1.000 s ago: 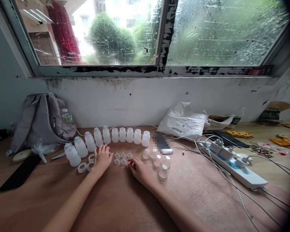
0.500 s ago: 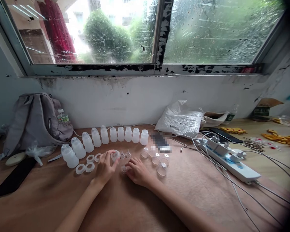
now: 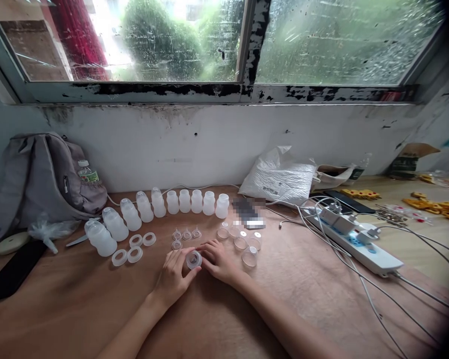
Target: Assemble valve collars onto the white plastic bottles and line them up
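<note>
My left hand (image 3: 175, 277) and my right hand (image 3: 217, 260) meet near the middle of the wooden table (image 3: 78, 309), both pinching one small clear ring with a nipple part (image 3: 193, 259) between their fingertips. Just behind them lie a few small clear nipples (image 3: 187, 234) and, to the right, clear round caps (image 3: 243, 244). White rings (image 3: 134, 248) lie to the left. A curved row of several small translucent bottles (image 3: 160, 209) stands behind.
A grey backpack (image 3: 41, 174) leans at the back left beside a black phone (image 3: 11, 271). A white plastic bag (image 3: 280, 177) lies at the back right. A white power strip with cables (image 3: 353, 239) lies to the right, with yellow parts (image 3: 430, 207) beyond.
My left hand left the rings at the left, picked up a ring and came toward me. Both hands now hold one small clear part together.
</note>
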`<action>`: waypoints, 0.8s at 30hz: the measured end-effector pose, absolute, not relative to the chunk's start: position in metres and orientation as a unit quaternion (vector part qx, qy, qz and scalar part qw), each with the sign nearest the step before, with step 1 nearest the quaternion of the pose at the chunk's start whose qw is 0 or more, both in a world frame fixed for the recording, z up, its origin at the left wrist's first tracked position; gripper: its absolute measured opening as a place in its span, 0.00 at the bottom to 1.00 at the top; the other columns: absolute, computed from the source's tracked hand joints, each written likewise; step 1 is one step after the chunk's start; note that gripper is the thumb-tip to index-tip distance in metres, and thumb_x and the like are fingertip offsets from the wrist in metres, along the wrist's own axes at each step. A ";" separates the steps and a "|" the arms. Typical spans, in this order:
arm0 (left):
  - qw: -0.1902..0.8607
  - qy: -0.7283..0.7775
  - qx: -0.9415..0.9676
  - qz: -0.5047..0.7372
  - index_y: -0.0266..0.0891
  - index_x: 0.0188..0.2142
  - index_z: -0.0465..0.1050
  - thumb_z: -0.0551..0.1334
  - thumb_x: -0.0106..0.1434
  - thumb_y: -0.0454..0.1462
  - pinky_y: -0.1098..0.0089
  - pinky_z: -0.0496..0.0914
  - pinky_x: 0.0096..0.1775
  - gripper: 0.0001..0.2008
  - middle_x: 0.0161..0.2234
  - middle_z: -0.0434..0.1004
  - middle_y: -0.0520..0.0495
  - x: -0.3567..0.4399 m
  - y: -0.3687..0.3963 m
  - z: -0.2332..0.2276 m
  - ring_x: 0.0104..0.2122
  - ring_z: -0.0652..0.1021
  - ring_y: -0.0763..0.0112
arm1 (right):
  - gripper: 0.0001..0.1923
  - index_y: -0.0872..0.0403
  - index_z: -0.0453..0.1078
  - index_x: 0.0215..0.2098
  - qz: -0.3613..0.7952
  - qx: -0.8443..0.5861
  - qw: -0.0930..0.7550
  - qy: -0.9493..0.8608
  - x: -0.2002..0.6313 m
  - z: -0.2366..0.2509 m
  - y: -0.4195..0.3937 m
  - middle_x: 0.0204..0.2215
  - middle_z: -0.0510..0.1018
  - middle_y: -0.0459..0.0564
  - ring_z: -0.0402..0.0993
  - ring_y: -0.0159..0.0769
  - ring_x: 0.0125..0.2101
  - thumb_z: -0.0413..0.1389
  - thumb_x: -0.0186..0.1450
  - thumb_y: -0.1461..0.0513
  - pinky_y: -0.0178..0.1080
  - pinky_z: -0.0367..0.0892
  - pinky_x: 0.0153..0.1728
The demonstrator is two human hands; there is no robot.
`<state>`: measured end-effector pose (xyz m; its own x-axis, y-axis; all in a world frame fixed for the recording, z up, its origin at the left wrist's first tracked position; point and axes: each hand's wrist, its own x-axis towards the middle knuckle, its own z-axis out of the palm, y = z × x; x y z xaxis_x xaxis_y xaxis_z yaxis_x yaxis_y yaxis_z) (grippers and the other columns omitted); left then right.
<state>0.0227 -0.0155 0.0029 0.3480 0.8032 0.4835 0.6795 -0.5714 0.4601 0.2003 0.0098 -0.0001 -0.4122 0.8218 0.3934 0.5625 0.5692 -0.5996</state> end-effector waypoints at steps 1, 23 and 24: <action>0.088 0.453 0.818 0.344 0.45 0.47 0.61 0.56 0.58 0.42 0.60 0.65 0.45 0.17 0.43 0.72 0.46 0.024 -0.015 0.002 0.43 0.71 0.62 | 0.10 0.52 0.68 0.39 0.197 -0.430 0.358 -0.805 0.201 -0.001 0.011 0.34 0.72 0.49 0.65 0.37 0.39 0.51 0.59 0.65 0.41 0.59 0.42; 0.100 0.505 0.801 0.305 0.44 0.46 0.62 0.53 0.60 0.41 0.61 0.61 0.45 0.14 0.45 0.70 0.46 0.030 -0.012 -0.003 0.45 0.69 0.63 | 0.11 0.54 0.68 0.33 0.198 -0.457 0.388 -0.775 0.200 -0.010 0.017 0.31 0.74 0.49 0.67 0.36 0.36 0.48 0.56 0.70 0.39 0.62 0.39; 0.102 0.506 0.800 0.304 0.44 0.43 0.64 0.53 0.60 0.40 0.61 0.62 0.44 0.11 0.43 0.71 0.47 0.030 -0.012 -0.002 0.43 0.70 0.63 | 0.11 0.54 0.68 0.33 0.196 -0.457 0.387 -0.777 0.200 -0.010 0.017 0.31 0.74 0.49 0.66 0.36 0.36 0.47 0.56 0.71 0.39 0.62 0.39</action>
